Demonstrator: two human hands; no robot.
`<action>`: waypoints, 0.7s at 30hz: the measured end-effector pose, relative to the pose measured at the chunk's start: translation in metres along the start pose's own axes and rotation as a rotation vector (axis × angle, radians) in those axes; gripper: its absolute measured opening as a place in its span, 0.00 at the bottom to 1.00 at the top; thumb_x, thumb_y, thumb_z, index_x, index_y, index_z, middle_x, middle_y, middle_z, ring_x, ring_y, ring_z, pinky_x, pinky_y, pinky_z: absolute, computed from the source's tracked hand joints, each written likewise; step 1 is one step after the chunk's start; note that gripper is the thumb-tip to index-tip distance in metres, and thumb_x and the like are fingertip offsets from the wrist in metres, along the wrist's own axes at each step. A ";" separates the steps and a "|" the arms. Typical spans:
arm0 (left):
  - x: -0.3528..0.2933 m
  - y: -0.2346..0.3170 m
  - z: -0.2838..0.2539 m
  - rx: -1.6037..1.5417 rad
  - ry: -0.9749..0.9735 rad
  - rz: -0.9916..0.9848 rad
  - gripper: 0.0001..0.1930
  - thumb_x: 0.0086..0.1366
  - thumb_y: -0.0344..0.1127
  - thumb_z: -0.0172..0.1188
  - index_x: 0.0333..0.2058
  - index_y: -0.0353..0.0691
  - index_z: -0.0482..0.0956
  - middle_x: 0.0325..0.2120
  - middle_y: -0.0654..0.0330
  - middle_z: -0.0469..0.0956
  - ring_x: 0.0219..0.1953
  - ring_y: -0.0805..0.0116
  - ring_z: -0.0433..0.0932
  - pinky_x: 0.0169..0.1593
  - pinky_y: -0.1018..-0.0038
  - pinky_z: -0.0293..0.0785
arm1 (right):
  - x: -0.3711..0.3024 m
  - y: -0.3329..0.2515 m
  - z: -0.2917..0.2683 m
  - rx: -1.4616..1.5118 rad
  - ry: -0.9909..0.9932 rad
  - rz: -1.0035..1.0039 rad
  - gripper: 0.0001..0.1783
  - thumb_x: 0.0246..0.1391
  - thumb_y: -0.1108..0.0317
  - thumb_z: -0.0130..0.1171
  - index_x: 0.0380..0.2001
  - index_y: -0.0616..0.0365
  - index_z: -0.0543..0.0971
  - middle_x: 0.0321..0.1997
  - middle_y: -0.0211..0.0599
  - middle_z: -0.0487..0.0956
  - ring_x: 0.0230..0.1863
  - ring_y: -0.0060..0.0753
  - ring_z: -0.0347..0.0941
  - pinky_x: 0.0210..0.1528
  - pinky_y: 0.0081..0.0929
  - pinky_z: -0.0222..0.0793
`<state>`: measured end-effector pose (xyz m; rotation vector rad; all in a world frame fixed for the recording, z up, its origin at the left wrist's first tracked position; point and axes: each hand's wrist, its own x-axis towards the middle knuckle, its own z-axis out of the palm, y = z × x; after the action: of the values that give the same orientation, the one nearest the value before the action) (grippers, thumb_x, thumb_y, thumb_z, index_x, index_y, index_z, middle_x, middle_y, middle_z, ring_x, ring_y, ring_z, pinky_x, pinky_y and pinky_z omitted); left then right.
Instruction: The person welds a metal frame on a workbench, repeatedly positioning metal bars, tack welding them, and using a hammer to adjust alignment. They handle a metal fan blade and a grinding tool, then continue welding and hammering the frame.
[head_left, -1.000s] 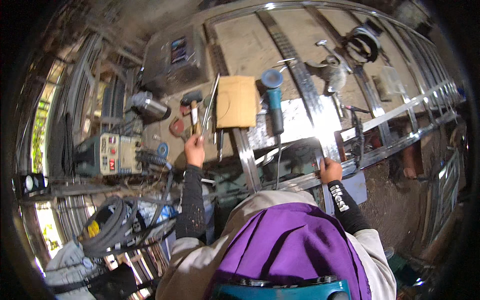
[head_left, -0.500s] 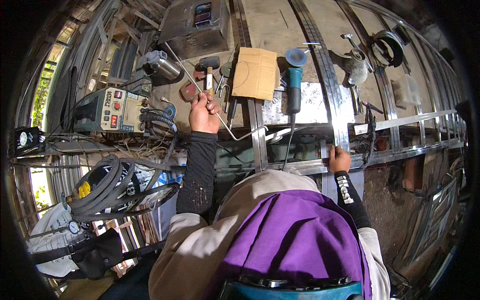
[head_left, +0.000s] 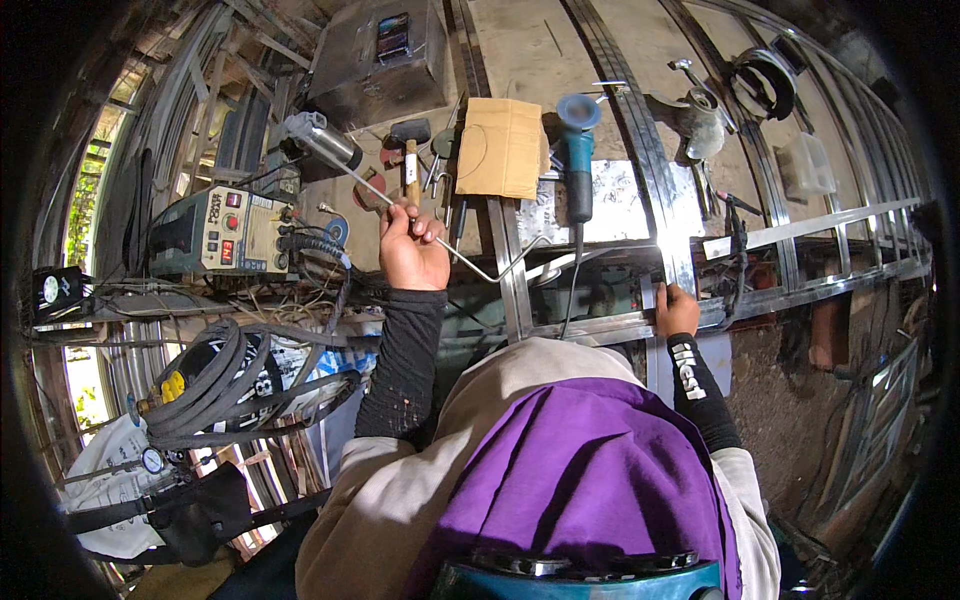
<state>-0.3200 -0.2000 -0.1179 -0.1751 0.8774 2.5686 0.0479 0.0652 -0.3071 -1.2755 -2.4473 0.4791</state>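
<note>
My left hand (head_left: pixel 414 258) is closed around a thin metal rod (head_left: pixel 468 262), palm side showing. The rod slants from the steel bottle at upper left down to a bend, and its short bent end passes over a bar of the metal frame (head_left: pixel 514 296). My right hand (head_left: pixel 677 312) grips the frame's near edge, thumb on top; its other fingers are mostly hidden. Between the hands lie a folded piece of cardboard (head_left: pixel 498 150) and a teal angle grinder (head_left: pixel 577 165) with its cord trailing nearer. Just beyond my left hand lies a hammer (head_left: pixel 411 165).
A welding machine (head_left: pixel 222 235) stands at left beside the steel bottle (head_left: pixel 325 140). Coiled cables (head_left: pixel 215 390) hang below it. At the back is a metal box (head_left: pixel 375 75). On the right lie a clear plastic container (head_left: pixel 808 168) and a flat metal strip (head_left: pixel 800 232).
The rod has turned in my left hand: its far end has swung nearer and its bent tip a little right and away. My right hand stays on the frame, and the view has shifted slightly.
</note>
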 end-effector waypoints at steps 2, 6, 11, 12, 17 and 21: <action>-0.010 -0.002 0.006 -0.082 0.046 0.028 0.09 0.77 0.39 0.47 0.38 0.41 0.69 0.26 0.65 0.63 0.25 0.73 0.58 0.30 0.76 0.57 | 0.000 -0.003 -0.002 0.010 -0.007 0.006 0.22 0.63 0.53 0.57 0.22 0.59 0.77 0.22 0.53 0.77 0.27 0.61 0.75 0.30 0.51 0.68; -0.041 0.000 0.027 -0.262 -0.009 0.026 0.18 0.73 0.48 0.50 0.26 0.44 0.65 0.20 0.66 0.57 0.21 0.73 0.53 0.26 0.75 0.52 | -0.001 -0.009 -0.006 -0.005 0.013 -0.009 0.21 0.62 0.55 0.58 0.22 0.60 0.77 0.22 0.54 0.77 0.27 0.62 0.74 0.30 0.51 0.68; -0.058 0.011 0.028 -0.179 -0.132 0.059 0.23 0.74 0.47 0.47 0.18 0.49 0.60 0.16 0.69 0.54 0.17 0.75 0.51 0.23 0.74 0.50 | 0.000 -0.013 -0.010 0.024 0.023 -0.012 0.20 0.61 0.56 0.59 0.23 0.62 0.77 0.21 0.55 0.76 0.26 0.62 0.74 0.31 0.51 0.68; -0.060 0.013 0.028 -0.177 -0.168 0.066 0.22 0.74 0.47 0.48 0.18 0.49 0.60 0.16 0.69 0.54 0.17 0.75 0.50 0.23 0.75 0.49 | 0.001 -0.013 -0.015 -0.034 -0.061 0.012 0.18 0.63 0.54 0.56 0.28 0.58 0.80 0.26 0.54 0.80 0.31 0.62 0.78 0.36 0.52 0.72; -0.060 0.027 0.036 -0.135 -0.258 0.128 0.21 0.72 0.44 0.51 0.19 0.49 0.60 0.16 0.69 0.54 0.17 0.76 0.50 0.22 0.76 0.48 | 0.003 -0.010 -0.011 -0.042 -0.122 0.078 0.20 0.63 0.52 0.55 0.28 0.58 0.81 0.28 0.55 0.81 0.32 0.62 0.78 0.37 0.53 0.72; -0.063 0.033 0.044 -0.131 -0.281 0.152 0.22 0.73 0.43 0.48 0.18 0.49 0.59 0.16 0.69 0.53 0.17 0.76 0.48 0.22 0.75 0.47 | 0.002 -0.011 -0.013 -0.034 -0.128 0.102 0.21 0.63 0.52 0.55 0.28 0.58 0.81 0.28 0.55 0.81 0.33 0.63 0.78 0.38 0.53 0.72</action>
<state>-0.2762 -0.2185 -0.0490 0.2189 0.6404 2.7035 0.0443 0.0627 -0.2905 -1.4300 -2.5138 0.5643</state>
